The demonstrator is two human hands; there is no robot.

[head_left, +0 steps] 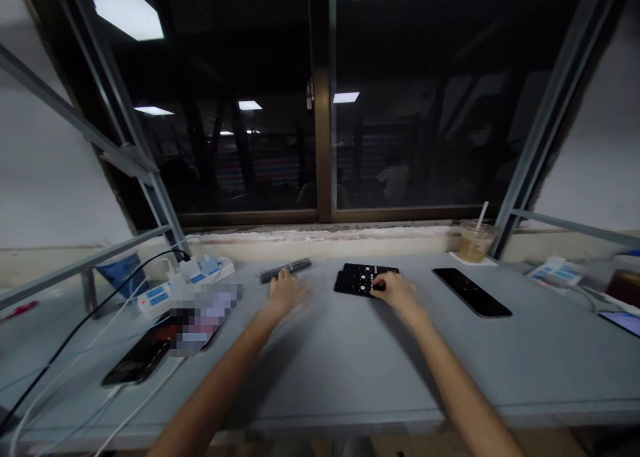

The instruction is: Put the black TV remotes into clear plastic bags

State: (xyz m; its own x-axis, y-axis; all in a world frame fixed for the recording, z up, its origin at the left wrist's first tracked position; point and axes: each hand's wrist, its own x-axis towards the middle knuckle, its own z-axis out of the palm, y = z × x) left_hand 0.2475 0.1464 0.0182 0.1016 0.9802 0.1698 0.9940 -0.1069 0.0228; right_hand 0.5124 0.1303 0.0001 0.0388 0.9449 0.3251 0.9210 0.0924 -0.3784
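2 hands mid-frame: right hand [397, 289] pinches black tray [363, 278], likely steadying it; left hand [285, 290] blurred beside dark bar [286, 270], grip unreadable.

Motion-blurred left hand [286, 292] — near phone [137, 360] half behind pixelation — right-edge screen [624, 322] cut off.

Left hand [285, 293], right hand [399, 290]: two. One black tray [363, 275]. One dark bar [286, 269]. One drink cup [474, 242]. Two black phones [471, 291] [137, 360]. Three white power strips [156, 298] [210, 268] [555, 271].

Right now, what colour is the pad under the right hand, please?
The pad is black with small white dots; the head view shows it.
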